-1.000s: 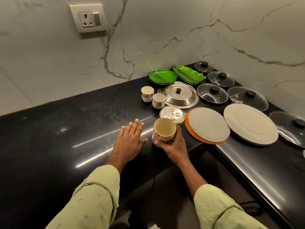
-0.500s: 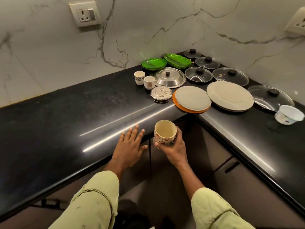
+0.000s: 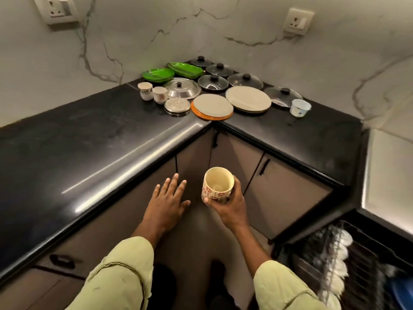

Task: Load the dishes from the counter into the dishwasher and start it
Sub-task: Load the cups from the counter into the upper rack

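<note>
1. A cream cup (image 3: 218, 183) with a red flower pattern is held upright in mid-air, mouth up, in front of the brown cabinet doors (image 3: 286, 193) and clear of the black L-shaped tabletop (image 3: 89, 142).
2. The person's right hand (image 3: 230, 203) grips the cup from the side and below, with fingers curled round its wall.
3. The left hand (image 3: 167, 200) hovers just beside the cup on its left, palm down, fingers straight and spread wide, holding nothing.
4. Both arms wear pale green sleeves (image 3: 120, 276).
5. At lower right the dishwasher rack (image 3: 366, 253) stands open, with a row of white dishes (image 3: 337, 260) on edge in it; the picture is blurred there.
6. The remaining dishes are crowded into the far corner of the tabletop, well apart from the cup.
7. Two small patterned cups (image 3: 145, 91) stand side by side at the left of the group, beside a domed steel lid (image 3: 181, 88) and a smaller flat steel lid (image 3: 177, 106).
8. Behind them lie green plates (image 3: 158, 74) and a green oblong dish (image 3: 185, 69).
9. A pale round plate (image 3: 212, 106) rests on an orange one at the inner corner's edge, and a larger pale plate (image 3: 248, 99) lies just beside it.
10. Five glass lids (image 3: 212, 82) with black knobs lie along the wall side.
11. A white cup (image 3: 300, 107) stands at the right end of the group.
12. Two wall sockets (image 3: 55, 10) are set in the marble-look wall above.
</note>
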Motion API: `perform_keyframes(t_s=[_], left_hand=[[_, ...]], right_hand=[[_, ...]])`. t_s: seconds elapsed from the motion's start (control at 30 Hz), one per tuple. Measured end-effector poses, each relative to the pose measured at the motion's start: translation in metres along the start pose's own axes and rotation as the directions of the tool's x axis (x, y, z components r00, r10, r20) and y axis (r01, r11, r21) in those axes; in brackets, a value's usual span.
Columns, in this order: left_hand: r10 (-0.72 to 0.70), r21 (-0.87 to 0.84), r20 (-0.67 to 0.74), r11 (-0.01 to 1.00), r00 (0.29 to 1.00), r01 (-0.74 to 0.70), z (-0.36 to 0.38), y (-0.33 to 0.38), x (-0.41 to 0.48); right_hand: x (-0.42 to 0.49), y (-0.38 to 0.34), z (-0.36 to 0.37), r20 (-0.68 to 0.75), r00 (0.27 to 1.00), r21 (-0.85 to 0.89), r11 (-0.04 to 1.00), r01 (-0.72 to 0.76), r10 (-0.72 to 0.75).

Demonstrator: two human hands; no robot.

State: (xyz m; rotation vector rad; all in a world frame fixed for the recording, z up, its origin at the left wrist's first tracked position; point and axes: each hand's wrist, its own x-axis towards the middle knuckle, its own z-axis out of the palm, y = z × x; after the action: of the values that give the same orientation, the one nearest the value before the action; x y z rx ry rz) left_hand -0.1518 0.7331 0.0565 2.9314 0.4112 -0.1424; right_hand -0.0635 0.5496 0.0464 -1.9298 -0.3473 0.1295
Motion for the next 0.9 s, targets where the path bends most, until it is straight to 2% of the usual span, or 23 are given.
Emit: perform_keyframes(t_s=[0.17,0.37,0.53,0.6,0.77,0.9], left_hand=[[0.155,0.025,0.174,0.986,0.972,-0.162,0.016,0.043,-0.048],[0.378,0.011,0.211,0.921,0.902,-0.389,0.04,0.128,-0.063],[0.56,0.029,0.298,0.804,0.773,-0.594,0.072,0.204,-0.081],[0.602,0.031,0.376,0.752,0.705,-0.659,0.085,0.235,-0.09],[0.645,0.095,0.521,0.607,0.559,-0.789,0.119,0.306,-0.113],[0.62,0.14,0.65,0.472,0.44,-0.871,0.161,0.35,-0.128]], right_hand=[[-0.088,0.015,-0.041,-0.091,0.993,-0.003,0.997,-0.078,0.077],[-0.167,0.045,-0.115,-0.266,0.945,0.007,0.981,-0.193,0.188],[-0.228,0.078,-0.177,-0.395,0.858,0.045,0.94,-0.338,0.327],[-0.252,0.096,-0.202,-0.421,0.824,0.075,0.92,-0.384,0.379],[-0.3,0.139,-0.259,-0.455,0.743,0.079,0.853,-0.515,0.491],[-0.316,0.186,-0.3,-0.414,0.725,-0.004,0.795,-0.606,0.551]])
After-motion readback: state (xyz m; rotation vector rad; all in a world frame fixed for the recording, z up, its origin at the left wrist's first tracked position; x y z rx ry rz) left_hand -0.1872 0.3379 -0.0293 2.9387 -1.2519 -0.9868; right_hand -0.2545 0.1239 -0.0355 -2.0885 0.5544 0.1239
